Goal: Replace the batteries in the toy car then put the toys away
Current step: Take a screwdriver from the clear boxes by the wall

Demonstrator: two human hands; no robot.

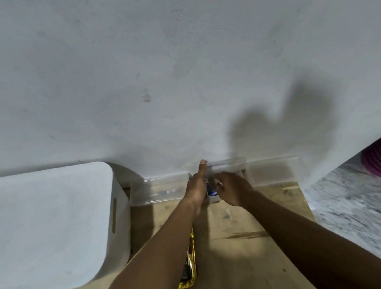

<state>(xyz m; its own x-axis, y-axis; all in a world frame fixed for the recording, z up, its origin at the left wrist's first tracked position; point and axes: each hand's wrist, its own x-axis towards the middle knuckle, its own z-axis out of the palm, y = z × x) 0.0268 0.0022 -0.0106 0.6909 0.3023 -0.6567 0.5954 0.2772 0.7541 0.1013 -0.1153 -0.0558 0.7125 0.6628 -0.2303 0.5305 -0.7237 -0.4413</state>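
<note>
Both hands reaching to the table's (240, 221) far edge by the wall. Left hand (197, 186) lying flat, fingers extended along a clear plastic box (229, 163). Right hand (233, 188) curling over something blue, possibly batteries (211, 192); grip unclear. Yellow toy car (189, 262) lying under the left forearm.

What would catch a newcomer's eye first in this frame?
Both hands, left and right, meet at a clear box against the wall, with something small and blue between them. A large white bin fills the left side of the wooden table. A yellow toy peeks out under the left forearm, and a dark shadow falls on the wall above.
</note>
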